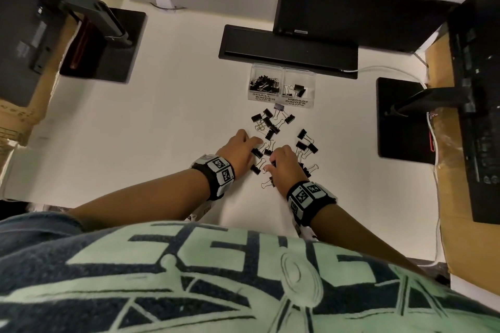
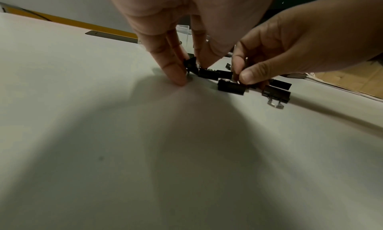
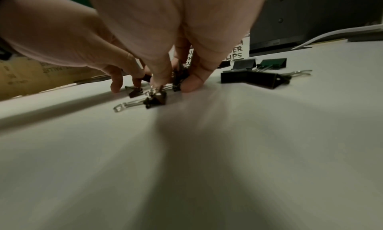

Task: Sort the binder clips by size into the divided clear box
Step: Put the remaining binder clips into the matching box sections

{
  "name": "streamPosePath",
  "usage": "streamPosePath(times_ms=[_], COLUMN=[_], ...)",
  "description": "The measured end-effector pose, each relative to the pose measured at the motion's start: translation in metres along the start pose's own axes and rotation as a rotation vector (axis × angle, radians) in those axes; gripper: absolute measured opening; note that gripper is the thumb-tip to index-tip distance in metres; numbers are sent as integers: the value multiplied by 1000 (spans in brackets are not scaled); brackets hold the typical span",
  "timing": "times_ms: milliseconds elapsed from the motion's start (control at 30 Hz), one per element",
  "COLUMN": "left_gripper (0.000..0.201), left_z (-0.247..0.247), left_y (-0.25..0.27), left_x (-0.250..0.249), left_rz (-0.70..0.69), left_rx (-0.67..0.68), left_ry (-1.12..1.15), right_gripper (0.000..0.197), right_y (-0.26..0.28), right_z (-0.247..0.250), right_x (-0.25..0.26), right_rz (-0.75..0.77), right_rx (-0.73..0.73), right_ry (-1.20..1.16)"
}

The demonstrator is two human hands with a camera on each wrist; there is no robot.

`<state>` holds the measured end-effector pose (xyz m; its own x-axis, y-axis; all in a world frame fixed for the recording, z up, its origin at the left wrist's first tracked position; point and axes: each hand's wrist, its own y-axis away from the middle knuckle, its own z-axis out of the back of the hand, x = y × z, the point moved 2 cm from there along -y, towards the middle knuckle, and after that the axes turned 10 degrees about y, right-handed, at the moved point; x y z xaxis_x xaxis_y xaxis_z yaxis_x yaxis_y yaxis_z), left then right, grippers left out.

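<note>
Your hands meet near the front of the tabletop [image 1: 167, 105], in the near end of the loose binder clips [image 1: 273, 127]. To the left of that scatter the surface lies bare out to a black base plate [image 1: 108, 46]; on the right another black plate [image 1: 400, 119] and a white cable [image 1: 433, 170] close in near the edge.

Your left hand [image 1: 240, 153] reaches down with its fingers [image 2: 172, 69] pinching a small black clip [image 2: 190, 64] against the tabletop. Your right hand [image 1: 284, 167] has thumb and fingers curled round clips; it seems to hold more than one, though the wrist view is blurred there.

The divided clear box [image 1: 281, 101] stands just beyond the scatter, in front of a black bar [image 1: 286, 48]. Its left compartment, labelled small, is heaped with small clips [image 1: 263, 84]; the right one, labelled medium, holds only a few larger clips [image 1: 296, 90].
</note>
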<state>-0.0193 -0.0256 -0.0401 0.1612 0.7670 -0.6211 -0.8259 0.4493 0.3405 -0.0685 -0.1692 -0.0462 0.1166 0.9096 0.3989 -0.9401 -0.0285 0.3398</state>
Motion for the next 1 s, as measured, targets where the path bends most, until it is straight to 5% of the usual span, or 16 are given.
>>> streamPosePath(times_ms=[167, 467, 700, 900, 1000], left_gripper=[37, 29, 23, 33, 32], left_z=[-4, -2, -5, 5, 6], left_y=[-3, -10, -11, -9, -10], left_x=[-5, -10, -10, -16, -15], left_rz=[36, 8, -87, -96, -116], left_rx=[6, 46, 107, 165, 137], left_ry=[-41, -159, -342, -384, -367], right_gripper=[10, 41, 30, 25, 29], right_y=[-1, 6, 0, -35, -70], right_z=[2, 7, 14, 80, 115], right_x=[-4, -15, -20, -18, -19], right_rz=[20, 109, 116, -133, -181], right_rx=[-31, 63, 65, -216, -295], right_ry=[35, 87, 82, -218, -190])
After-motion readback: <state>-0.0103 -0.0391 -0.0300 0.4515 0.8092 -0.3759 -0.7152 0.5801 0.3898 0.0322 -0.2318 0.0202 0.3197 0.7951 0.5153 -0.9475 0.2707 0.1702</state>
